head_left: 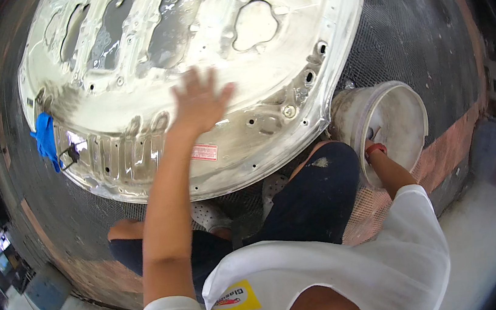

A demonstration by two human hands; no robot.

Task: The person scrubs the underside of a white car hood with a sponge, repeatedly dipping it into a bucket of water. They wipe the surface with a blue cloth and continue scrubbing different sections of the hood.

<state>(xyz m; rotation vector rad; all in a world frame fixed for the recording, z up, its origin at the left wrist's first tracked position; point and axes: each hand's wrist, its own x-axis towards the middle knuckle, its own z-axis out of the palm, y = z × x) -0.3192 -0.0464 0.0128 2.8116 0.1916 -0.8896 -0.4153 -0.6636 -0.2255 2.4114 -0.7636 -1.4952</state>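
My left hand (198,104) is stretched out over a large car hood panel (132,101), whose inner side faces up. Its fingers are spread and slightly blurred, and nothing is in them. Whether the palm touches the panel or hovers just above, I cannot tell. The panel is whitish, with wet, shiny patches and several cutouts. My right hand (371,143) reaches into a dirty white bucket (346,113) lying to the right of the panel. A red band (374,150) circles that wrist, and the fingers are hidden in shadow. A small pale thing (378,129) shows inside the bucket near it.
A blue cloth (46,141) hangs over the panel's left edge, beside a dark latch (70,154). A red and white label (204,152) sticks to the near part. Dark textured matting (410,20) and reddish flooring (455,143) surround the panel. My bent knees are close to its near edge.
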